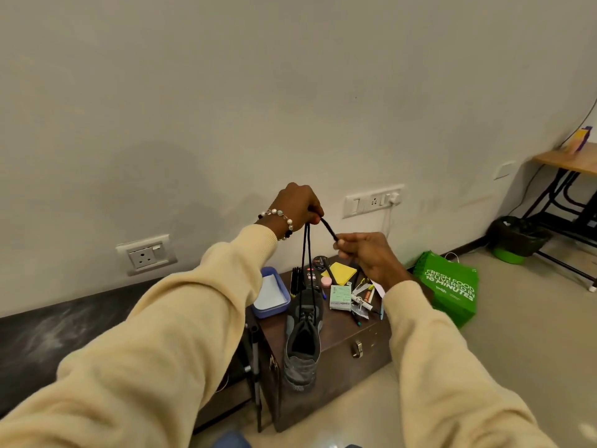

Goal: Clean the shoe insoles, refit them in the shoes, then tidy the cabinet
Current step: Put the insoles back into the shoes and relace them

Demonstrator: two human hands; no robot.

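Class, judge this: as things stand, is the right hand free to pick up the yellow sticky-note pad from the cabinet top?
Probably not yet. The right hand pinches the black shoelace, as does the left hand. The yellow pad lies uncovered just below it.

Green carrier bag [447,287] on the floor, printed "FRESH FOOD DELIVERED IN 10 MINUTES", near the wall. Bin with black liner [513,239] further right, beside black desk legs; wooden desk [571,161] at the frame's right edge. Two wall sockets: one low left [147,253], one switch panel [373,200] with a white plug and cable. Yellow sticky-note pad [339,273] near the counter's back edge; blue tray [271,294] at its back-left corner.
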